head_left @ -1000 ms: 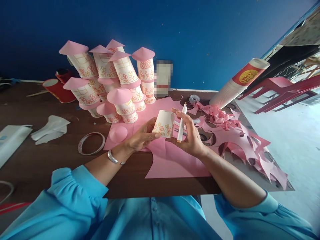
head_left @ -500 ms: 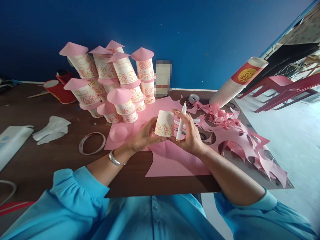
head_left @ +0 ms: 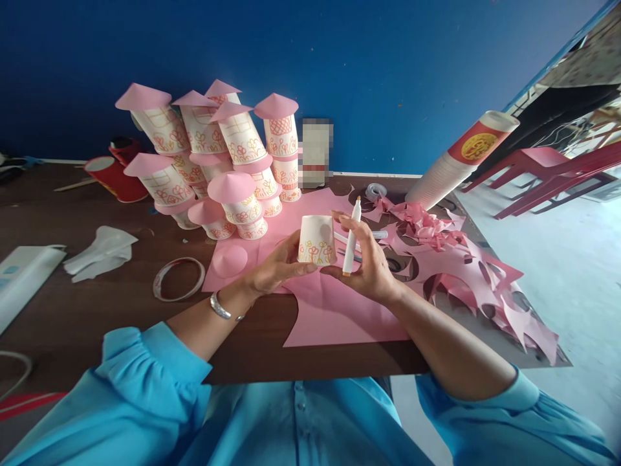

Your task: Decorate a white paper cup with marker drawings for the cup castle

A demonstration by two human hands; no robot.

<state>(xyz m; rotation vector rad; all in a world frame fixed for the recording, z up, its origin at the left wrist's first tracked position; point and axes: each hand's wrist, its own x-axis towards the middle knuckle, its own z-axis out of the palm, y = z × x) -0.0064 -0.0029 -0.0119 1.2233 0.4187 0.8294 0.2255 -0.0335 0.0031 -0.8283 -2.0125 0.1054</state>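
Note:
My left hand [head_left: 279, 265] holds an upside-down white paper cup [head_left: 316, 239] with red and yellow flowers drawn near its rim. A white marker [head_left: 352, 238], its orange tip uncapped and pointing up, is held in my right hand [head_left: 371, 265], whose fingers are beside the cup's right side. Behind the cup, to the left, several decorated cups [head_left: 240, 139] stand stacked with pink paper cones [head_left: 276, 105] on top. Pink paper [head_left: 339, 317] lies under my hands, and a single pink cone [head_left: 230, 261] rests on it.
A tape roll [head_left: 178, 279] and crumpled white paper [head_left: 101, 252] lie on the left. Pink scraps [head_left: 460, 272] cover the right side, near a tall leaning stack of cups [head_left: 449, 165]. Red cups [head_left: 114, 176] lie at the back left. A red stool [head_left: 548, 171] stands beyond the table.
The cup has moved slightly left and turned a little in my left hand. My right fingertips are now farther from its lower edge, with the marker still in that hand.

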